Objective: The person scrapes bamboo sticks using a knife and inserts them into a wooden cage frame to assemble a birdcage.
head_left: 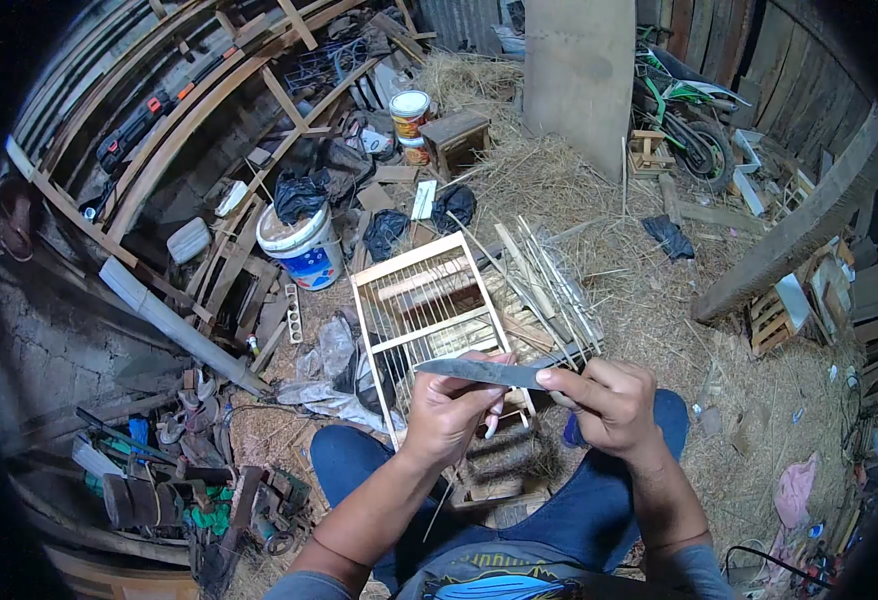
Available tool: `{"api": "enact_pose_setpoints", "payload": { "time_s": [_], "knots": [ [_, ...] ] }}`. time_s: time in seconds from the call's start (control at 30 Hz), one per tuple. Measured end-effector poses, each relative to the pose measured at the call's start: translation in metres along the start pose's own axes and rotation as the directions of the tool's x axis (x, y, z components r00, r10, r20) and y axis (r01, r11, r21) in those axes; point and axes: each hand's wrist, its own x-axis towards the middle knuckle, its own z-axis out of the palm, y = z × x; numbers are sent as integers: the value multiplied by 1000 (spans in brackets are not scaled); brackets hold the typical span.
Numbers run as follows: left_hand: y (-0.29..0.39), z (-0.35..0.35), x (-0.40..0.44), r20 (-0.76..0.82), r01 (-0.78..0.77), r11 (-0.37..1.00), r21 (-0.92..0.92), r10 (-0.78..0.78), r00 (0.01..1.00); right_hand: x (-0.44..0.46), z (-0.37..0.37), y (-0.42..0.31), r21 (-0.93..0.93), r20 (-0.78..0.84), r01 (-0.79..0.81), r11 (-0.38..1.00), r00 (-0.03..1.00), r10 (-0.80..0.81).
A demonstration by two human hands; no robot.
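Dark flat metal blade [489, 373] sat mid-frame, long axis roughly level, tip left. Right hand [609, 405], nearer, was closed on its right end; blade ran leftward from those fingers, across the left hand [439, 420]. Left fingers curled, grip contents couldn't tell. Pale wooden barred frame [409, 259] stood beyond, centre.

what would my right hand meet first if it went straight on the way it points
Likely your left hand: your right hand points at it along the blade, though depth is unclear.
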Motion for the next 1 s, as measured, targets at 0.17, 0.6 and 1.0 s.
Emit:
{"api": "enact_pose_setpoints", "payload": {
  "time_s": [0.17,0.6,1.0],
  "knots": [
    [-2,0,0,4,-36,999,-16,36,999,3,1,0,-7,-35,-10,1000,999,10],
    [-1,2,-4,-41,11,999,51,-8,999,-3,-7,-4,-47,-33,-13,999,999,11],
    [-4,0,-3,-1,29,998,-58,-29,1000,-1,0,1,13,-29,15,1000,999,-14]
  ]
}}
